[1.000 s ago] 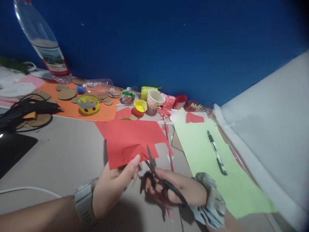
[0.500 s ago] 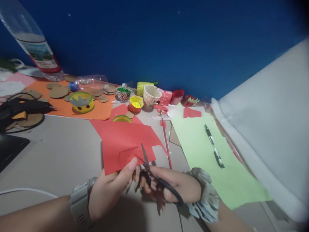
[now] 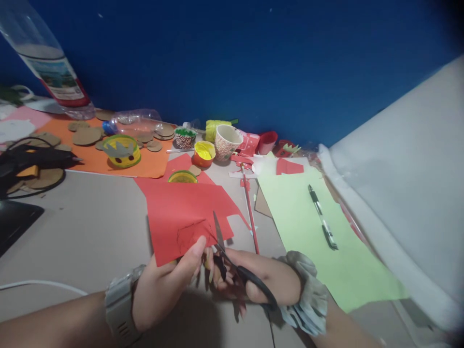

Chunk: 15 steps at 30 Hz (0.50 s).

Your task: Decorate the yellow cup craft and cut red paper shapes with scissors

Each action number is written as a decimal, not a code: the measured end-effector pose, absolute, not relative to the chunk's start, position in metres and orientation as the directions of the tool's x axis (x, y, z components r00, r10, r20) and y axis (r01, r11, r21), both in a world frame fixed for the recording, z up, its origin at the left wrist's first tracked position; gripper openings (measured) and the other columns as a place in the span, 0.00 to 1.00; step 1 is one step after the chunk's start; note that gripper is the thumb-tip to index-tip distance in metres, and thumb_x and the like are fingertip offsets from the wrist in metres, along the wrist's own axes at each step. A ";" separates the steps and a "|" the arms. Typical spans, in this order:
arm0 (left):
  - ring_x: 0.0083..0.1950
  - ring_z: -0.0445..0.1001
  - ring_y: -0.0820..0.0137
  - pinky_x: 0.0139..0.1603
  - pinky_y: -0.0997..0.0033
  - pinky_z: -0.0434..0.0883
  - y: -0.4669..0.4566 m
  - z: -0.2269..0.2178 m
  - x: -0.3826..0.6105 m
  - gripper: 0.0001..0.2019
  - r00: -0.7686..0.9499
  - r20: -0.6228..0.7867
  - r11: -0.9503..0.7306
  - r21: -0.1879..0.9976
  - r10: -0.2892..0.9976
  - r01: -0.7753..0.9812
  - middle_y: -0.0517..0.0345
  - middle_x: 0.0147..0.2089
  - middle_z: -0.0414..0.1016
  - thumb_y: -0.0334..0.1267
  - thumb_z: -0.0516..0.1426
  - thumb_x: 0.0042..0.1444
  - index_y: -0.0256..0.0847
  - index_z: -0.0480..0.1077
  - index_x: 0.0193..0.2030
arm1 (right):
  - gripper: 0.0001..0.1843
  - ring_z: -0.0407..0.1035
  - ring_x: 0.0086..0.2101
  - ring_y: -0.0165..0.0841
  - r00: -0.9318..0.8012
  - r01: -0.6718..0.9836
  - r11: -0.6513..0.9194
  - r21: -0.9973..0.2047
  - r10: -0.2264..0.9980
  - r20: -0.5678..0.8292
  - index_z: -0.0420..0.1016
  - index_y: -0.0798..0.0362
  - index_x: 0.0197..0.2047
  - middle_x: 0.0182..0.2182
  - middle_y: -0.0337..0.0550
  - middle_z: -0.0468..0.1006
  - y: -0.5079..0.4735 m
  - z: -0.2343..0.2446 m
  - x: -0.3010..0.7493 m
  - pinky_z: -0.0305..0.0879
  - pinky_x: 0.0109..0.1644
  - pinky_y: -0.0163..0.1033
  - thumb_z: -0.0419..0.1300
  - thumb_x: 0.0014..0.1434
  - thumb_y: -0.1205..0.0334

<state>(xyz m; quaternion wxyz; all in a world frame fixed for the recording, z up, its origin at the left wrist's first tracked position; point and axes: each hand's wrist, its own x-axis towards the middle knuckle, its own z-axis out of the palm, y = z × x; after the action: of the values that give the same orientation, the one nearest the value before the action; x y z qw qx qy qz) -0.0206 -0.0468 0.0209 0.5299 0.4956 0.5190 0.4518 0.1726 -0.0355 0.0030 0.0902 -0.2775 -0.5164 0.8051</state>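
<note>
A red sheet of paper [image 3: 181, 208] with a dark hand-drawn outline is pinched in my left hand [image 3: 170, 285], thumb on top and fingers underneath. My right hand [image 3: 264, 275] grips black-handled scissors [image 3: 220, 237], its fingers through the handle loops. The scissor blades are parted at the paper's right side, close to the drawn outline and just right of my left thumb. Part of the lower blade is hidden by the paper. More red paper [image 3: 203, 178] lies on the table behind the held sheet.
A green sheet [image 3: 311, 261] with a pen [image 3: 322, 217] lies to the right, beside a red paintbrush [image 3: 250, 212]. Behind stand a patterned cup [image 3: 226, 145] and small paper cups. Leftward are a glue gun [image 3: 39, 159], an orange sheet [image 3: 148, 166] and a tall bottle [image 3: 58, 77].
The red sheet has shifted and turned slightly in my left hand. The scissors stay at nearly the same place, blades still parted.
</note>
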 end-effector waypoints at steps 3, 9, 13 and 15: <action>0.28 0.73 0.69 0.38 0.75 0.74 -0.047 0.020 -0.021 0.13 0.065 -0.091 0.092 0.996 0.994 -0.014 0.64 0.20 0.66 0.40 0.56 0.54 0.44 0.63 0.21 | 0.19 0.60 0.29 0.26 -0.846 0.133 -0.447 -0.884 0.413 -0.336 0.61 0.51 0.43 0.35 0.38 0.61 -0.034 0.011 0.172 0.71 0.27 0.27 0.60 0.60 0.47; 0.35 0.75 0.68 0.47 0.73 0.73 -0.051 0.013 -0.021 0.06 0.015 -0.090 0.091 0.991 0.996 -0.099 0.63 0.26 0.74 0.37 0.58 0.53 0.44 0.69 0.26 | 0.20 0.61 0.28 0.27 -0.792 0.155 -0.478 -0.865 0.462 -0.398 0.60 0.48 0.41 0.32 0.38 0.61 -0.038 0.007 0.168 0.68 0.23 0.28 0.61 0.58 0.44; 0.33 0.74 0.69 0.44 0.73 0.73 -0.050 0.012 -0.019 0.05 0.048 -0.063 0.067 0.993 0.997 -0.094 0.62 0.28 0.75 0.37 0.58 0.53 0.43 0.71 0.28 | 0.23 0.60 0.27 0.28 -0.816 0.150 -0.487 -0.861 0.431 -0.386 0.61 0.50 0.39 0.33 0.39 0.61 -0.036 0.012 0.166 0.69 0.26 0.33 0.62 0.56 0.41; 0.30 0.73 0.69 0.42 0.72 0.74 -0.049 0.015 -0.019 0.08 0.046 -0.070 0.073 0.995 0.996 -0.069 0.62 0.24 0.73 0.37 0.58 0.54 0.43 0.70 0.25 | 0.25 0.59 0.26 0.28 -0.794 0.193 -0.461 -0.866 0.445 -0.414 0.61 0.49 0.38 0.32 0.39 0.61 -0.036 0.015 0.165 0.69 0.25 0.33 0.61 0.55 0.37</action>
<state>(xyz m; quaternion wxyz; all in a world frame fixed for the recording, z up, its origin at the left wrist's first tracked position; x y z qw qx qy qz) -0.0186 -0.0495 0.0148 0.5459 0.4744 0.4886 0.4881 0.1653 -0.0357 0.0146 0.0789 -0.3111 -0.5129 0.7962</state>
